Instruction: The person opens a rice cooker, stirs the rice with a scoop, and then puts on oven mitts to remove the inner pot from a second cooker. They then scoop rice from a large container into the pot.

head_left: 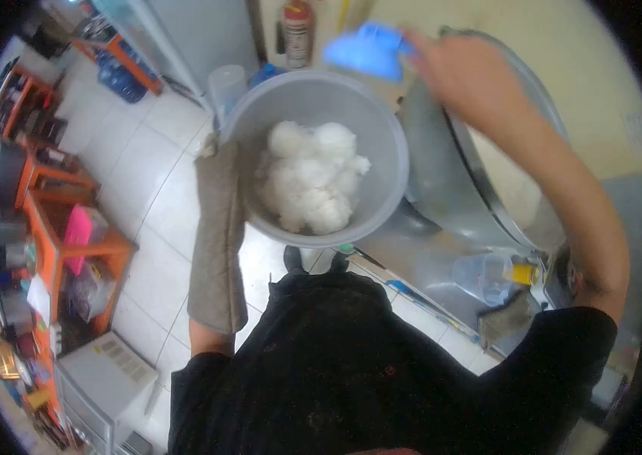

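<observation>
A grey plastic bowl (393, 144) with clumps of white rice (313, 182) in it is in front of my body. My left hand (218, 227) wears a long brown quilted oven mitt and grips the bowl's left side; the fingers are hidden in the mitt. Raised above the bowl's far right edge, my right hand (450, 68) is closed on a blue plastic scoop (370, 51), blurred by motion. Under my right forearm stands a large metal pot (442, 171), tilted in view, with a pale white mass inside.
A clear plastic measuring jug (482, 277) lies on the metal counter (420, 258), beside a yellow-lidded item (524, 274). At the far side stand a fire extinguisher (297, 34) and a clear container (228, 87). Orange shelves (48, 235) with pots line the left, near a white appliance (105, 375).
</observation>
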Motion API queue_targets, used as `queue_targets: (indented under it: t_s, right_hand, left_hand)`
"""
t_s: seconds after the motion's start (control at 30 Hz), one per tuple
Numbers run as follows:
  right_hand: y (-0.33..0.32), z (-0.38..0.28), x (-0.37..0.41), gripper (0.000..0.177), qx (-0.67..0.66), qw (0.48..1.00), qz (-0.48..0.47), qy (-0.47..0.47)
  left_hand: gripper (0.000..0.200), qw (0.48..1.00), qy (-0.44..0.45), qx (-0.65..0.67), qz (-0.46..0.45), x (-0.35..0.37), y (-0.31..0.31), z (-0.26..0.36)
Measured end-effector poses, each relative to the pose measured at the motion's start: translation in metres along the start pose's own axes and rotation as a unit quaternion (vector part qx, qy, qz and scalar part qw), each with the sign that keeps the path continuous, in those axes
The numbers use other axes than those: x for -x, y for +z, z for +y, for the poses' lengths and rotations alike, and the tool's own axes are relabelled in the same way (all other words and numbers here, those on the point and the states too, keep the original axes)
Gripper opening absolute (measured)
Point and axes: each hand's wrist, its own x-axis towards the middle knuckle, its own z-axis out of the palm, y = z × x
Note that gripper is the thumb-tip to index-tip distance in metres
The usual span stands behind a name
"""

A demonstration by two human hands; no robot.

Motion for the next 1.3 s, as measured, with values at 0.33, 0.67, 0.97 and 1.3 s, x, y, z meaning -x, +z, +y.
queue_targets:
  t_s: [0.33,0.67,0.97,1.3]
  right_hand:
    - [0.112,0.259,0.225,0.027,0.112,0.911,-0.328,0.225]
    - [0.137,0.208,0.277,0.033,-0.049,0.854,-0.467,0.223]
    - [0.079,0.135,0.290,0.036,-0.272,0.867,-0.363,0.208]
    - [0.066,0.112,0.264,0.033,-0.329,0.852,-0.378,0.149]
  left_hand:
    - [0.041,0.997,-0.007,-0.070,0.034,0.001,0.030,0.006]
    - [0.037,0.990,0.001,-0.141,0.029,-0.028,0.021,-0.028]
    - [0.039,0.999,0.013,-0.040,0.016,-0.027,0.018,-0.037]
    - [0.038,0.999,-0.009,-0.027,0.028,-0.019,0.022,-0.030]
